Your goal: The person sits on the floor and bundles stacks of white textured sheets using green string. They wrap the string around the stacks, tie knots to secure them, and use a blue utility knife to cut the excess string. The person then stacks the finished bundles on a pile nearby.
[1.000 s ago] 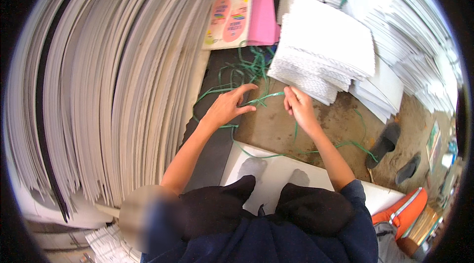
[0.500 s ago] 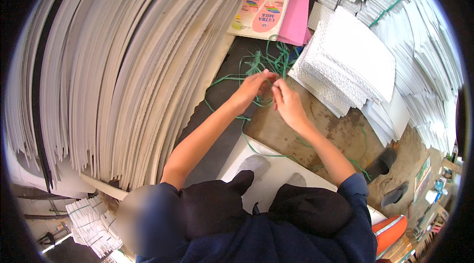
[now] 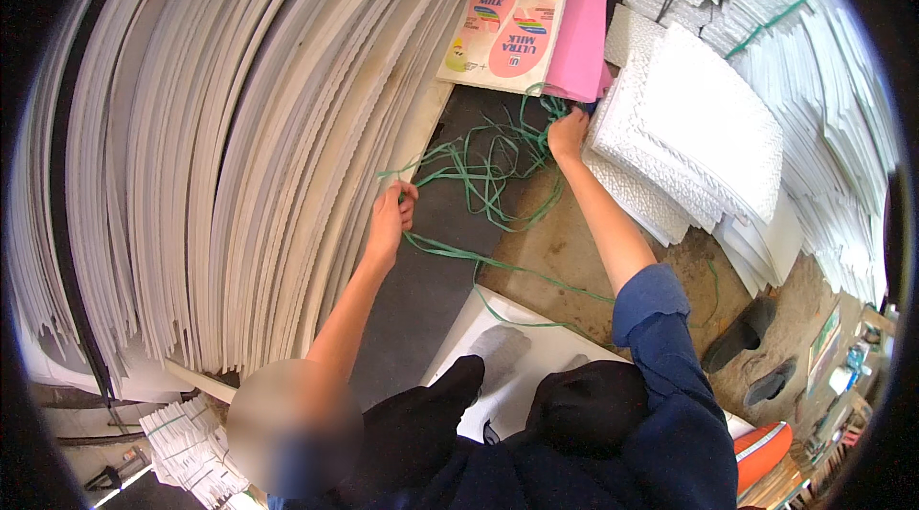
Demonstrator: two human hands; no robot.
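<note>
Right hand (image 3: 569, 135) fingertips: we cannot see them; they go in under the edge of the pink sheet (image 3: 581, 41) and white textured sheets (image 3: 689, 127).
Left hand (image 3: 391, 221) grip: fingers curled at the green strap (image 3: 479, 175); whether pinched, we cannot tell.
Stacked boards (image 3: 220, 146): cut by the rim, left and top.
Lower-right clutter (image 3: 842, 366): too small to identify.

Loose green strap (image 3: 488, 170) tangled on floor
</note>
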